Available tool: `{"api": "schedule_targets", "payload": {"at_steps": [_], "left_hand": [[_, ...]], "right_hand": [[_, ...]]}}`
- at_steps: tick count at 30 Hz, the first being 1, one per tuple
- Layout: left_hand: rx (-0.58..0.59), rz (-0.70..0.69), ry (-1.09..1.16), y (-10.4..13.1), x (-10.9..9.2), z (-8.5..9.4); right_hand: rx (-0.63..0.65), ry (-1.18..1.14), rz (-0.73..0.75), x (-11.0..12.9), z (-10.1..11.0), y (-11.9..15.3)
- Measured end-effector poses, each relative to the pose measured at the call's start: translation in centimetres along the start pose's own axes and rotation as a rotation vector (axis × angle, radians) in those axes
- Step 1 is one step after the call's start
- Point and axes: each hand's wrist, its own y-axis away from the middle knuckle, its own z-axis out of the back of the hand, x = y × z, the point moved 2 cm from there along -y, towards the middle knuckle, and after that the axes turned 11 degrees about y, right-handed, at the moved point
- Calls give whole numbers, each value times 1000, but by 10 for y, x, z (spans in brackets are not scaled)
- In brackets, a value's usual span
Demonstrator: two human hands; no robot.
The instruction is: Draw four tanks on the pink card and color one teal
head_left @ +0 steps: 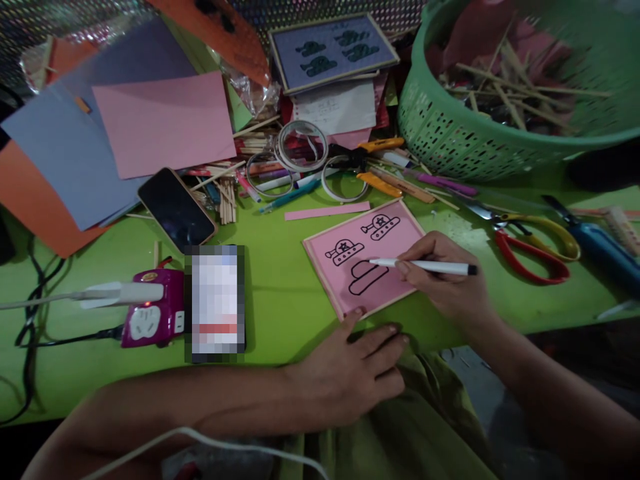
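Observation:
My right hand is closed around a white marker with a dark end, its tip at the pink card. The card lies tilted on the green table, edged with thin wooden strips. Two tanks with stars are drawn on it in black. Below them is a third outline, a dome over a long rounded base, with no star or circles inside. My left hand rests at the table's front edge, fingers spread, one fingertip at the card's lower left edge. It holds nothing.
Scissors lie right of the card, near a green basket of sticks. Behind are tape rolls, markers and a framed purple card. Leftward are coloured paper, a phone, a blurred screen and a power strip.

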Motion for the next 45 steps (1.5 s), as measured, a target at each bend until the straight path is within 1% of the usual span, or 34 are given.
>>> {"api": "schedule_targets", "payload": {"at_steps": [7,11,15,23,27,30,35,39,45], "left_hand": [[6,-10,-3,1,1,2],[-10,-13,4,1,1,0],[1,-20,-10,1,1,-1],[3,-3,-2,1,1,1],[-13,-13,6,1,1,1],[0,-18,7,1,1,1],[1,-13,-11,1,1,1],[29,-6,-17,2,0,-1],[1,-13,-11,2,0,-2]], "right_hand": [[-9,-13,-7,-1,1,2],[-22,-15,-14,-2,1,3],[-12,-30,-4,-4,1,3],[-16,-49,7,-8,2,4],[-30,-48,-11,-7,2,3],[-31,-51,-16,-4,2,3],[-15,-84,-19,-8,2,4],[3,-137,-33,-15,0,6],[62,-129,10,-10,-3,4]]}}
